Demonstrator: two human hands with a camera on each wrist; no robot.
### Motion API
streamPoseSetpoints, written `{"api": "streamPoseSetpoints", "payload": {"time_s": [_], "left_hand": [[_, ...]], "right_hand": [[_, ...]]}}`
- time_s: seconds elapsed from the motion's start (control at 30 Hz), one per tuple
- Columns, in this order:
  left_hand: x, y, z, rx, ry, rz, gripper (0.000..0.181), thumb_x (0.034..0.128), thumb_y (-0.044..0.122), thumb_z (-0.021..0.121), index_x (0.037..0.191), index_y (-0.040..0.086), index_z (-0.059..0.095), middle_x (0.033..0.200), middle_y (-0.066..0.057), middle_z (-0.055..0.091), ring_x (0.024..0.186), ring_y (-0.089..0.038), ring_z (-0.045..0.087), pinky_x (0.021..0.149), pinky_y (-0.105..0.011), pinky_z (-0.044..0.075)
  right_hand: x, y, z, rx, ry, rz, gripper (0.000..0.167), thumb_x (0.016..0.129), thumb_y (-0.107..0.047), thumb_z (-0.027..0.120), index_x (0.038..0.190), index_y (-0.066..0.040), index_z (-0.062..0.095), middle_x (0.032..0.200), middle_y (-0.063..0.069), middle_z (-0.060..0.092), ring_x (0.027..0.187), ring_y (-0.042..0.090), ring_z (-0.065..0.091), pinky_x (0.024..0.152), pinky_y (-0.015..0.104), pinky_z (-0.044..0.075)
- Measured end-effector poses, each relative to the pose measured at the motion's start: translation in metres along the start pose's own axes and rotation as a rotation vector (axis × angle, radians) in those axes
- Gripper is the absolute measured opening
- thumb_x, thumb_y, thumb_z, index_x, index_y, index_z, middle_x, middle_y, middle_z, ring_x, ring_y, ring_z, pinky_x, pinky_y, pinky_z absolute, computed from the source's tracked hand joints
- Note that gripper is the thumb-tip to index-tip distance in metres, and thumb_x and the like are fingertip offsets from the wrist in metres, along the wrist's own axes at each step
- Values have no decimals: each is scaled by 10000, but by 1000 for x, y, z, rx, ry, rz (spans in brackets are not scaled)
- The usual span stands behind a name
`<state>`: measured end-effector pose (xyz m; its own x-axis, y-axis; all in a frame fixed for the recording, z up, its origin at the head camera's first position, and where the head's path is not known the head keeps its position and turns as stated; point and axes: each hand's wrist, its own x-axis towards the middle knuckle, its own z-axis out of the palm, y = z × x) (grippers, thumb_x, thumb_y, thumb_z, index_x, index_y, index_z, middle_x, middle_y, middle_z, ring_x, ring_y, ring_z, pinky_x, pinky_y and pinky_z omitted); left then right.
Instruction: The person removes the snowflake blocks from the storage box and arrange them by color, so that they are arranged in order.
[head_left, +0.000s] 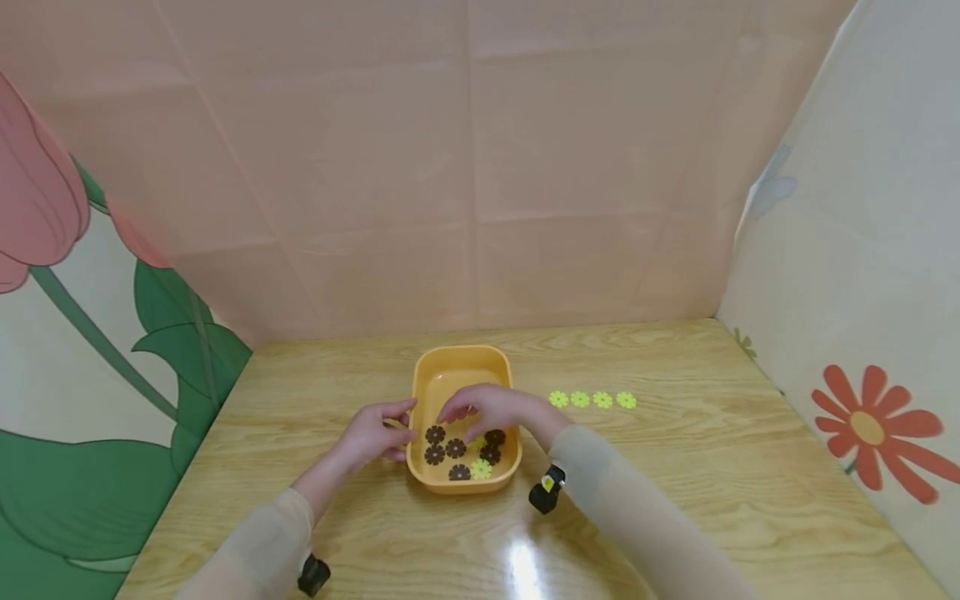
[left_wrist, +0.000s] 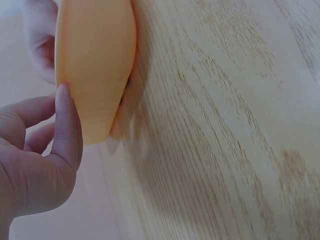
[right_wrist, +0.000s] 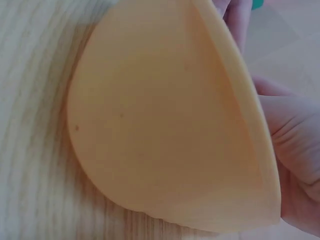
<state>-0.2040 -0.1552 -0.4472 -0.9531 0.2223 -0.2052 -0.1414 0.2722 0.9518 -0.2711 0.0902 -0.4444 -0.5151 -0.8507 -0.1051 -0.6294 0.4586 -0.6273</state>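
An orange tray (head_left: 465, 487) holds several dark brown flower-shaped pieces (head_left: 455, 448) and a few yellow-green ones (head_left: 481, 469) toward its near end. At the tray's left rim, my left hand (head_left: 373, 432) pinches the edge between fingers and thumb; in the left wrist view that hand (left_wrist: 40, 155) grips the rim of the tray (left_wrist: 97, 65). My right hand (head_left: 487, 408) is inside the tray over the pieces, fingers bent downward; whether it holds a piece is hidden. The tray's wall (right_wrist: 165, 115) covers its fingertips in the right wrist view.
Four yellow-green flower pieces, several in all, lie in a row (head_left: 592, 400) on the wooden table (head_left: 675, 467), right of the tray. A pink wall covering (head_left: 465, 167) stands behind, with flower-patterned panels at both sides.
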Motion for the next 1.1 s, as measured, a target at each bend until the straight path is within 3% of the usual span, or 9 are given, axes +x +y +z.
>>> {"api": "streamPoseSetpoints", "payload": {"time_s": [0.17,0.33,0.63,1.1], "left_hand": [[1,-2,0,-9,0,-2,615,843,-105,688,1418,-20,488,1121,-208,537,754,-213,607,681,-423,649],[1,-1,0,-6,-2,-6,617,844,-104,690,1421,-11,489,1116,-197,535,752,-214,607,679,-416,649],[-1,1,0,0,4,-12,626,833,-93,704,1418,-7,496,1129,-207,537,737,-221,607,649,-382,649],[-1,1,0,6,-3,-13,627,837,-93,698,1422,-5,491,1128,-204,538,739,-223,611,656,-380,649]], "right_hand": [[5,3,-1,-51,-52,55,493,806,-27,789,1268,-141,662,1241,11,637,1132,164,573,1030,314,484],[6,3,1,-97,-80,148,541,748,-47,837,1236,-220,680,1209,-79,626,1121,125,561,1031,276,459],[9,0,6,-251,-95,159,527,734,-33,839,1190,-246,684,1113,-107,584,1039,80,542,995,264,478],[23,11,18,-249,61,124,320,819,-131,810,1117,-153,696,1006,-53,592,915,97,566,850,224,522]]}}
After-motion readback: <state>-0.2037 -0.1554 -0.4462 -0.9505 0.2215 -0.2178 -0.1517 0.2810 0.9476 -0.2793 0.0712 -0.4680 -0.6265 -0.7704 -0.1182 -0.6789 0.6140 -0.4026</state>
